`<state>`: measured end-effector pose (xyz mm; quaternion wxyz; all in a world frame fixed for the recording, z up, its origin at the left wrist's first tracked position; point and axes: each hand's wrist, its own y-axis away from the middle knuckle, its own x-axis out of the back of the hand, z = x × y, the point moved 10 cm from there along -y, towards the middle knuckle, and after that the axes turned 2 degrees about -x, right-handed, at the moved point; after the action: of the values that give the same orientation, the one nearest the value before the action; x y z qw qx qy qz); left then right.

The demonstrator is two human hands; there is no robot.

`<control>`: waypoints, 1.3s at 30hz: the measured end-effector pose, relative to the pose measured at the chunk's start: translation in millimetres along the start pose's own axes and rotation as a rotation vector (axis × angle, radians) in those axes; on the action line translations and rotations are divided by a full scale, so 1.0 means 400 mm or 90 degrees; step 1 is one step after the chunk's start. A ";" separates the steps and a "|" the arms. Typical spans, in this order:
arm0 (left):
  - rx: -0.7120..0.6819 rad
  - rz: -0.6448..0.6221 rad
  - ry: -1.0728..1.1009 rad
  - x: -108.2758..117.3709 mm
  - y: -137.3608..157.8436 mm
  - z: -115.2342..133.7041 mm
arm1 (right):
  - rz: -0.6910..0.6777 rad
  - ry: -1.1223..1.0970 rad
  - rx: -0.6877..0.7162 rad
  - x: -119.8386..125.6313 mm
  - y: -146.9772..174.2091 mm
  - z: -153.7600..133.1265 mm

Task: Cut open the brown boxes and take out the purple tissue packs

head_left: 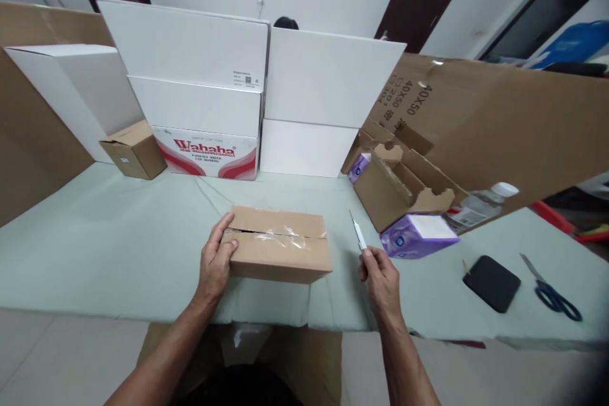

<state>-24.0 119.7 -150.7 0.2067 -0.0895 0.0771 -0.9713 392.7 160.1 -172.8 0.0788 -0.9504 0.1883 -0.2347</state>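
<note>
A closed brown cardboard box [280, 254] sits near the front of the table, with clear tape along its top seam. At the left end of that seam a dark gap shows. My left hand [216, 260] grips the box's left end, thumb on top and fingers around the far side. To the right of the box, my right hand [379, 276] is closed around the handle of a slim white utility knife [359, 235]. Its thin blade points away from me, up and slightly left, apart from the box.
An open cardboard carton [383, 193], purple tissue packs [419, 238] and a clear bottle [483, 206] stand at the right. Nearer lie a black pad [492, 283] and scissors [552, 295]. White boxes [200, 101] and a small brown box [134, 151] line the back.
</note>
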 end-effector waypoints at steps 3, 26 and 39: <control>-0.005 -0.008 0.001 -0.010 0.011 0.006 | -0.017 -0.148 -0.017 -0.015 0.011 -0.077; -0.222 -0.128 -0.097 -0.040 -0.039 0.102 | -0.357 0.385 0.524 -0.173 0.088 -0.529; -0.237 -0.111 -0.125 -0.050 -0.034 0.082 | -0.404 0.723 0.668 -0.354 0.125 -0.582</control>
<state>-4.4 136.6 -119.2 0.1083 -0.2266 0.2262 -0.9411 149.8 155.9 -39.5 0.3343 -0.5357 -0.2112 -0.7461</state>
